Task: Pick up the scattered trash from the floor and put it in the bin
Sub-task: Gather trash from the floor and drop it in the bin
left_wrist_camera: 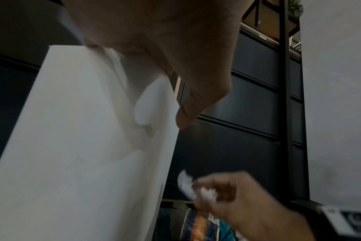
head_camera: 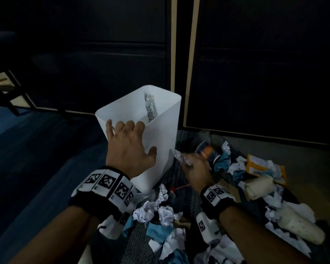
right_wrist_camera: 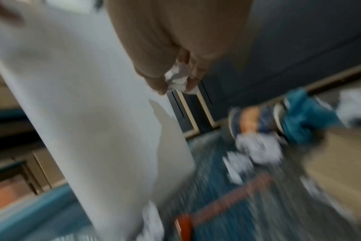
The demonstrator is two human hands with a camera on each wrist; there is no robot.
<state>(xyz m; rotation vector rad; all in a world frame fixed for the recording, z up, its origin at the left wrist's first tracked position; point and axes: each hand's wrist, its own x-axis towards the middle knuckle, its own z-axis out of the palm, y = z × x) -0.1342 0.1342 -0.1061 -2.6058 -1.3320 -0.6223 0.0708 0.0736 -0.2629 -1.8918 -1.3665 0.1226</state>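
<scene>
A white plastic bin (head_camera: 160, 119) stands tilted on the carpet with a printed grey wrapper (head_camera: 151, 107) inside. My left hand (head_camera: 133, 141) grips its near rim, fingers hooked over the edge and thumb against the outer wall (left_wrist_camera: 72, 146). Just right of the bin's lower wall, my right hand (head_camera: 189, 162) pinches a crumpled white paper ball (head_camera: 179, 156), which the right wrist view shows between its fingertips (right_wrist_camera: 177, 78). From the left wrist, that paper (left_wrist_camera: 185, 184) appears below my left thumb (left_wrist_camera: 185, 117). Scattered trash (head_camera: 152, 208) covers the floor in front and to the right.
An orange and blue can (head_camera: 208, 151) lies behind my right hand. A cream bottle (head_camera: 301, 223), a beige roll (head_camera: 259, 185), a yellow packet (head_camera: 255, 166), blue scraps (head_camera: 158, 231) and a red-tipped stick (head_camera: 179, 187) lie on the floor. Dark cabinets (head_camera: 255, 73) stand close behind the bin.
</scene>
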